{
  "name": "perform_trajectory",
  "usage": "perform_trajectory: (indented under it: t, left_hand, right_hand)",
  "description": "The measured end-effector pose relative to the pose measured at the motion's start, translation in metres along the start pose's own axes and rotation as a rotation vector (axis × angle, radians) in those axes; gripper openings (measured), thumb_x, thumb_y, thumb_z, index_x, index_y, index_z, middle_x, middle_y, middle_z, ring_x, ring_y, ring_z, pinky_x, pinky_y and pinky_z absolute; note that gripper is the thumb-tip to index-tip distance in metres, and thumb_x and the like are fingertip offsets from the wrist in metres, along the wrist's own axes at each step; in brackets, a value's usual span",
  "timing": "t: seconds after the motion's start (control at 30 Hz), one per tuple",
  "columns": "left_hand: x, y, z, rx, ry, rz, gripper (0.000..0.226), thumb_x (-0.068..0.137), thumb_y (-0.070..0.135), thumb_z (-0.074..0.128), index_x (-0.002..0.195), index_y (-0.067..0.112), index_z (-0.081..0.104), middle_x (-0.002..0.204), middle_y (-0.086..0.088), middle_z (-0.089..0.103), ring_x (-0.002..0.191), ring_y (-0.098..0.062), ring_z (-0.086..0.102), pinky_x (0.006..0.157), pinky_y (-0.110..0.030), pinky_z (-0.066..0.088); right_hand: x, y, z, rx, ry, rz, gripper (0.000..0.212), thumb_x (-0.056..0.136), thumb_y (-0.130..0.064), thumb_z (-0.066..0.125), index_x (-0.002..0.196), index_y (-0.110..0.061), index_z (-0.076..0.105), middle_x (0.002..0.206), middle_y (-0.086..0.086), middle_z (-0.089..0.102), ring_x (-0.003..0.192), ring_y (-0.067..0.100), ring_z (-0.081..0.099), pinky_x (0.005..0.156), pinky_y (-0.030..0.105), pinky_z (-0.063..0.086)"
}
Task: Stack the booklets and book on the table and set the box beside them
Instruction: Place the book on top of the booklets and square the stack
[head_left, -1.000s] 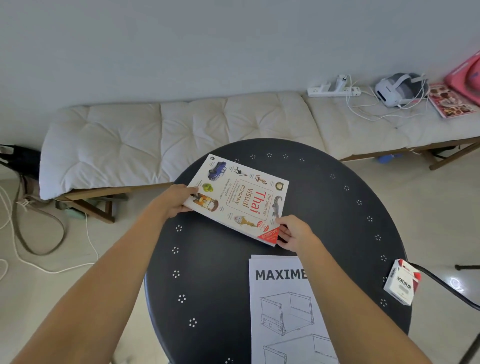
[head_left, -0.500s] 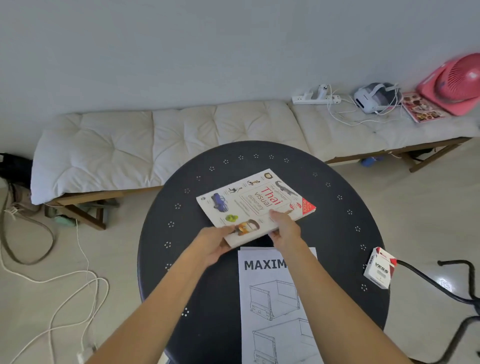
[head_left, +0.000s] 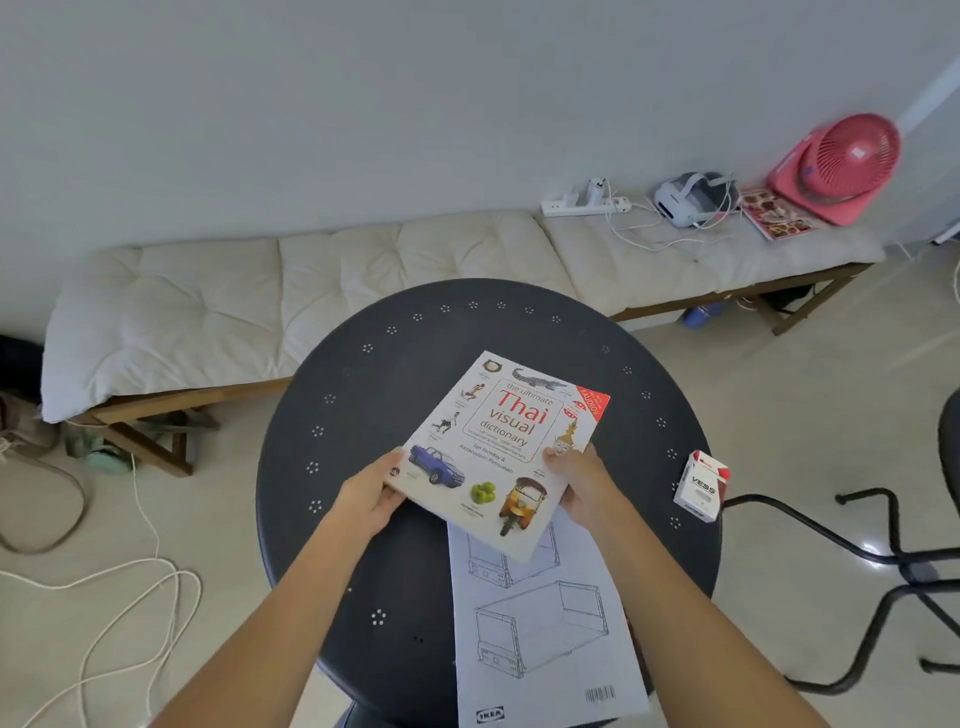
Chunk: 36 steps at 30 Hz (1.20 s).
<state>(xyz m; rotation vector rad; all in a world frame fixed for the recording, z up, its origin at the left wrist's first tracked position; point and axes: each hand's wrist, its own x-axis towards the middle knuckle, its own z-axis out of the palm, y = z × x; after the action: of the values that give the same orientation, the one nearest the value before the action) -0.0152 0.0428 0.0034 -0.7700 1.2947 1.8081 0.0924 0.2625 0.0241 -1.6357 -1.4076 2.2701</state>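
A white picture-covered book (head_left: 498, 452) titled "Thai visual dictionary" is held over the round black table (head_left: 395, 395). My left hand (head_left: 371, 496) grips its left edge and my right hand (head_left: 584, 480) grips its right edge. The book's near corner overlaps the top of a white booklet (head_left: 545, 623) with line drawings of furniture, which lies flat on the table's near side. A small white and red box (head_left: 702, 486) marked VESS stands at the table's right edge, apart from both hands.
A cushioned bench (head_left: 311, 275) runs along the wall behind the table, bearing a power strip (head_left: 584, 203), a white headset (head_left: 685, 197), a magazine (head_left: 776, 214) and a pink fan (head_left: 841, 166). A black chair base (head_left: 883, 561) is at right. Cables (head_left: 119, 597) lie on the floor at left.
Both hands have turned the book clockwise and carried it toward me and to the right, from the table's middle until it overlaps the top of the booklet.
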Motion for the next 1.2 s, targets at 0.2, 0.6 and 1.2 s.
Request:
perform_trajectory:
  t: [0.2,0.6,1.2]
  left_hand:
    - [-0.025,-0.004,-0.003,0.622,-0.316,-0.007,0.027,0.092,0.033,0.056,0.110,0.014,0.065,0.106,-0.008,0.075,0.100,-0.025,0.070,0.087,-0.039,0.054]
    - [-0.060,-0.112,0.000,1.091,-0.152,0.214,0.035,0.078,0.020,0.075,0.103,0.011,0.052,0.113,-0.003,0.071,0.099,-0.022,0.070,0.081,-0.038,0.059]
    - [-0.053,-0.146,0.002,1.331,0.196,0.309,0.064,0.071,0.030,0.080,0.115,0.007,0.039,0.115,-0.011,0.055,0.104,-0.024,0.060,0.082,-0.038,0.056]
  right_hand:
    - [-0.016,0.003,-0.060,-0.239,-0.310,0.045,0.048,0.090,-0.001,0.059,0.127,-0.029,0.051,0.121,0.005,0.069,0.112,0.030,0.066,0.094,0.056,0.051]
    - [-0.036,0.066,-0.108,-0.627,0.041,-0.029,0.021,0.085,-0.019,0.069,0.105,-0.015,0.065,0.100,0.003,0.075,0.084,0.020,0.073,0.079,0.043,0.060]
    - [-0.035,0.122,-0.099,-0.911,0.415,-0.123,0.057,0.078,-0.051,0.067,0.118,-0.018,0.043,0.119,0.007,0.057,0.107,0.023,0.059,0.090,0.042,0.052]
